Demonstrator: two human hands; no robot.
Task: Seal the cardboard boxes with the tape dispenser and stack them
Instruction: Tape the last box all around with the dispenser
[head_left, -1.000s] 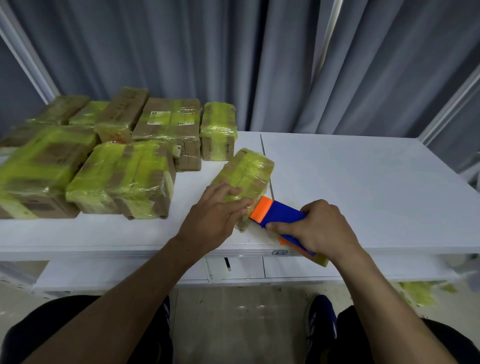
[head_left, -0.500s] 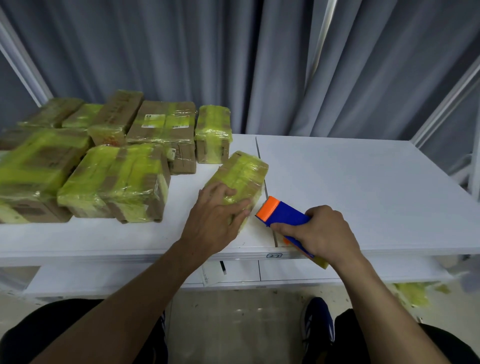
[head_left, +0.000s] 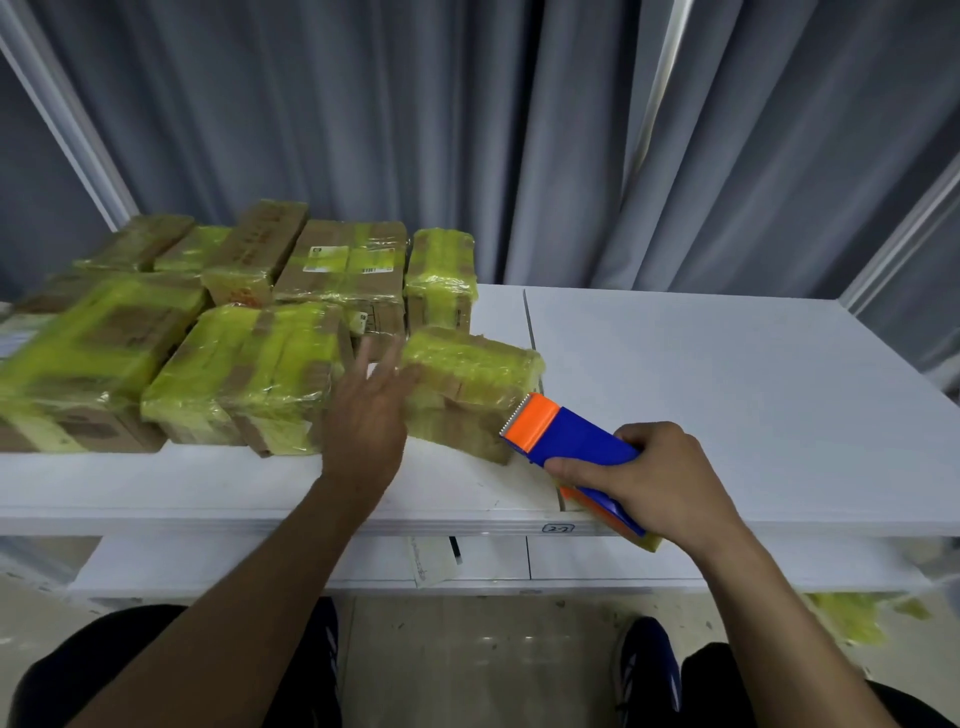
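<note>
The small box (head_left: 467, 384), wrapped in yellow-green tape, sat on the white table (head_left: 701, 389), tilted across the seam between the two tabletops. Just to the right of the small box we gripped the tape dispenser (head_left: 566, 434) in our right hand (head_left: 644, 480), fingers and thumb curled round its blue body. Its orange toothed end was at the box's near right corner, and we could not tell whether the two touched. Our left hand (head_left: 366, 415) was at the left side of the small box, fingers straight and spread, holding nothing. It was blurred, so we could not tell whether its fingertips met the cardboard. To the left of the small box lay the other boxes (head_left: 249, 374), taped in the same yellow-green and packed close together. A narrow box (head_left: 440, 275) stood just behind the small box, and well behind it hung a grey curtain (head_left: 467, 130).
</note>
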